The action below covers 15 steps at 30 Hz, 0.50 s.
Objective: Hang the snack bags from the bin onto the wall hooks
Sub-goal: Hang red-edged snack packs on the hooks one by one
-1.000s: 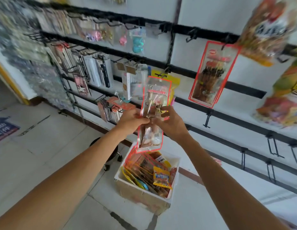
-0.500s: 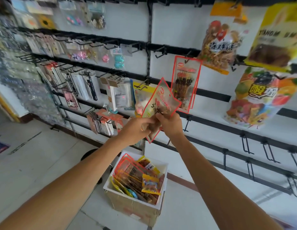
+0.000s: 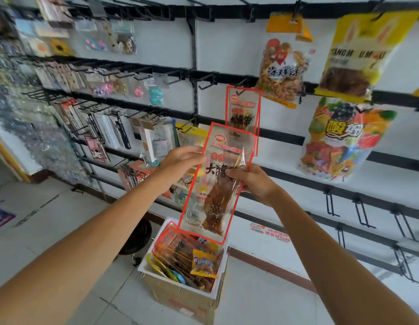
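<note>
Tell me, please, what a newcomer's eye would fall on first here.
Dead centre, the left hand and right hand hold up a long red-edged bag. Just above it a matching bag hangs from a hook, and below stands the bin, full of snacks. Big bright bags hang at upper right.

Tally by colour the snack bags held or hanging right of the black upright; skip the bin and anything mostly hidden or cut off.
Red-edged clear bags: 2, the held bag, the hooked bag; another may hang behind it
Yellow bag: 1
Orange-topped clear bag: 1
Fruit-print bag: 1
Total: 5, at least
</note>
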Tool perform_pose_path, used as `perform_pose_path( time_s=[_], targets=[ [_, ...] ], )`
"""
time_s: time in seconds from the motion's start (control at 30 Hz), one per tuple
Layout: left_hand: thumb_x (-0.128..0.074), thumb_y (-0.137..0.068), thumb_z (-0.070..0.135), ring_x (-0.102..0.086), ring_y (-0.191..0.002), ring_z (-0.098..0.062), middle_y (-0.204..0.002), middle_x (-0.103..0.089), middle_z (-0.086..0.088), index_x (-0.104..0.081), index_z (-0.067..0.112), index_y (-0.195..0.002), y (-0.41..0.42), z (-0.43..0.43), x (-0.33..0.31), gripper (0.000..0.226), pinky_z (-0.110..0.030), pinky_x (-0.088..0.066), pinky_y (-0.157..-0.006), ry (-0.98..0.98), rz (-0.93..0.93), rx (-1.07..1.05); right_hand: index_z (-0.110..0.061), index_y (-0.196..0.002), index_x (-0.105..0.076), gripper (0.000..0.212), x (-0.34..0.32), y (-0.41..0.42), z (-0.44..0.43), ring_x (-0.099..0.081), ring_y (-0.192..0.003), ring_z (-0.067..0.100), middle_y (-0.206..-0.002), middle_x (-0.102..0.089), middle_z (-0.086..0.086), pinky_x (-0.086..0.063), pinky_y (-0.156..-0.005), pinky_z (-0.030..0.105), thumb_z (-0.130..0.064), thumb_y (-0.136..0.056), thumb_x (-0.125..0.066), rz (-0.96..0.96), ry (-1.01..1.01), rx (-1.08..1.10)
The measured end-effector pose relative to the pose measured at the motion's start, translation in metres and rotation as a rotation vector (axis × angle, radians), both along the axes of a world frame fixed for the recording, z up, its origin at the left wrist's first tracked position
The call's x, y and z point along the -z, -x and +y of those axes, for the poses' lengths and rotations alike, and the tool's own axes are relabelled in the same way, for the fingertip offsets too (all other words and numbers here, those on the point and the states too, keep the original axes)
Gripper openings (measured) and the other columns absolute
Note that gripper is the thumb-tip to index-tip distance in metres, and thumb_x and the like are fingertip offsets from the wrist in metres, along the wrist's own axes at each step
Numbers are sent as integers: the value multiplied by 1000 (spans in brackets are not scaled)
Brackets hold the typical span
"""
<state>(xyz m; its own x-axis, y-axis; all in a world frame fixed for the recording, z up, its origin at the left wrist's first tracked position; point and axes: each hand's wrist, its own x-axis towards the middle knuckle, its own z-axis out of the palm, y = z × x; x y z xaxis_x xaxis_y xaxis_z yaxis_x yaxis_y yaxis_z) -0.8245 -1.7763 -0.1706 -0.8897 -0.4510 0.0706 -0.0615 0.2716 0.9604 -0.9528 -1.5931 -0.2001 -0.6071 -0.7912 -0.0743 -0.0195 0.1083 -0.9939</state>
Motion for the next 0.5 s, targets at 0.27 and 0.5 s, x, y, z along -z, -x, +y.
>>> perform_pose_path(
  time_s=[0.27, 0.5],
  targets=[
    [-72, -87, 19, -70, -82, -18, -99, -75, -8, -72, 14, -100, 26, 34, 1, 15, -33, -57, -78, -50, 35, -30, -6, -119, -62, 29, 1, 12, 21, -67, -104, 32, -113, -70, 16, -53, -96, 44, -16, -91, -64, -34, -63, -126],
    [-75, -84, 23, -70, -95, -19, -99, -75, -4, -74, 19, -98, 39, 21, -8, 15, -35, -56, -85, -49, 56, -44, -19, -115, -62, 23, -26, 29, 21, -69, -98, 22, -112, -70, 3, -57, -83, 36, -28, -94, -62, 143, 54, 20]
  ],
)
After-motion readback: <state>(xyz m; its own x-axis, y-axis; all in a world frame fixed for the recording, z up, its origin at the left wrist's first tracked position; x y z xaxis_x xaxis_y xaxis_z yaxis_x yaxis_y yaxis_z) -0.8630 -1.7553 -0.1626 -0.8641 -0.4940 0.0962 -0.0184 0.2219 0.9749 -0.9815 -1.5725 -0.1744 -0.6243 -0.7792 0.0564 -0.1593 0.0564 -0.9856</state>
